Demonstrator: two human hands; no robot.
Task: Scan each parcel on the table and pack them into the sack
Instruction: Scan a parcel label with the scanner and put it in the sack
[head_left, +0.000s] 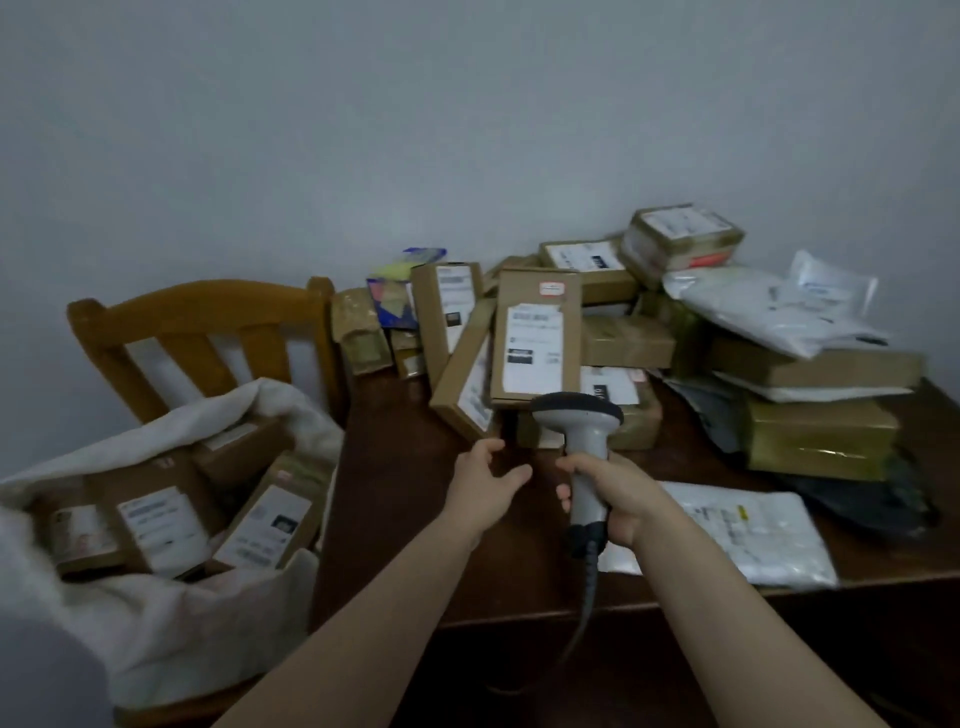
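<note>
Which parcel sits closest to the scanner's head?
The upright brown box with a red sticker on top, standing right behind the scanner in the right hand; others lie farther off.

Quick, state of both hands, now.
Left hand: open, holding nothing.
Right hand: closed, fingers curled round the handle of the barcode scanner.
</note>
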